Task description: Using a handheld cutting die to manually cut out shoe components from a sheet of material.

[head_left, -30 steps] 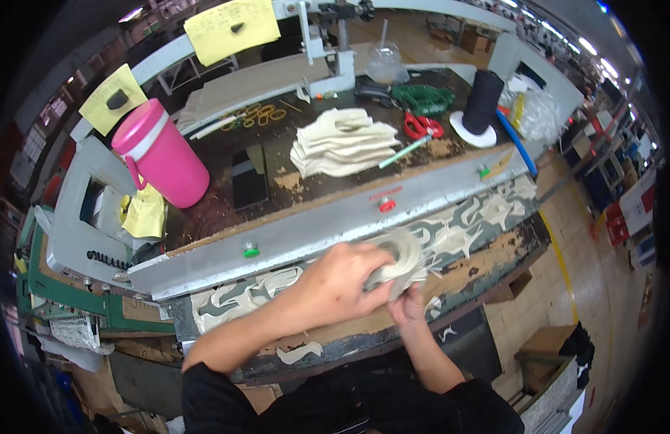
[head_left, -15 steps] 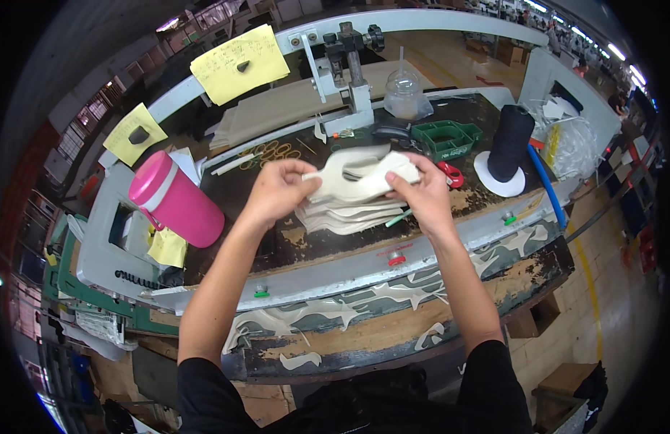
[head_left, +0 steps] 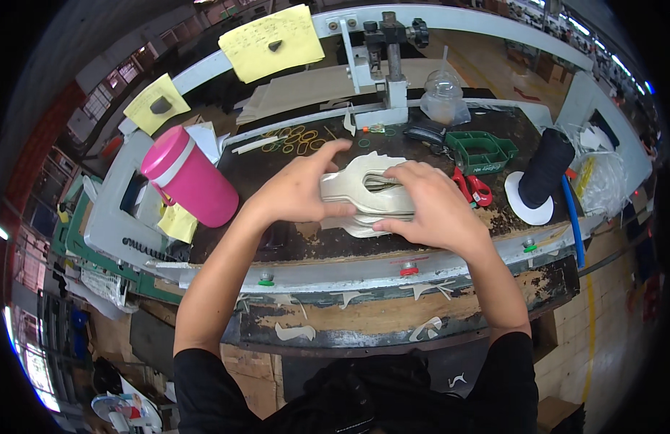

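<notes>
"While the cream, wavy-edged stack of flat cut pieces (head_left: pixel 349 189) sits on the dark, scuffed worktop (head_left: pixel 249 166), what could go wrong?"

"Layers could skew if the left hand (head_left: pixel 297 186), loosely spread, pushes unevenly against the right hand (head_left: pixel 443 211), whose grip clasps the right end."

"Looks?"

"Rounded opening, edges uneven, lower layers poking out."

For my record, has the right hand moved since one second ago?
Yes. The right hand moved forward, from in front of the grey bar to beyond it, at the pale stack.
</notes>
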{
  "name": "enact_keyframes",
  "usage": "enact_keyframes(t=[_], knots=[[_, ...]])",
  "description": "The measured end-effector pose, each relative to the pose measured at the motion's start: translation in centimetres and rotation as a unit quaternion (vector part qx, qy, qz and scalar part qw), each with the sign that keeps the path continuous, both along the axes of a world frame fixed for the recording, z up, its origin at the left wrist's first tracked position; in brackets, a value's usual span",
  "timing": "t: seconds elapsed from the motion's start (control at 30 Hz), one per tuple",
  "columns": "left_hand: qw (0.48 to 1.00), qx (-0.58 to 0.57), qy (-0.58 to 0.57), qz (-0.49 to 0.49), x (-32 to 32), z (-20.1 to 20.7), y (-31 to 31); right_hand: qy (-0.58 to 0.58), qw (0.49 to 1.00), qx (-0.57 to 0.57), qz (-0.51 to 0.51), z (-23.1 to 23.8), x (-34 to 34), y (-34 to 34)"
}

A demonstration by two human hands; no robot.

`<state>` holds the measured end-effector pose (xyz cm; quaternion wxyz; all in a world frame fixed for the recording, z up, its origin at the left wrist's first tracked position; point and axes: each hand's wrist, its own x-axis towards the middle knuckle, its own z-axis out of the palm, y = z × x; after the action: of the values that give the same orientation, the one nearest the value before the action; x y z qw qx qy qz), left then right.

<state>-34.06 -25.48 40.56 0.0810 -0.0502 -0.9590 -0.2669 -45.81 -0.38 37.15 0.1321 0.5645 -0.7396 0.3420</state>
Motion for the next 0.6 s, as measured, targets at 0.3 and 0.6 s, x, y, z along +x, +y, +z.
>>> enact_keyframes(t=[0.3, 0.6], knots=[[0.982, -0.174, -0.075, -0.02, -2.2, 1.7, 0.1, -0.103, 0.98, 0.162, 0.057, 0.7, -0.8, -4.3], [0.982, -0.138, -0.131, -0.003, -1.1, 0.8, -0.1, -0.074, 0.968, 0.202, 0.128, 1.2, 1.2, -5.6]])
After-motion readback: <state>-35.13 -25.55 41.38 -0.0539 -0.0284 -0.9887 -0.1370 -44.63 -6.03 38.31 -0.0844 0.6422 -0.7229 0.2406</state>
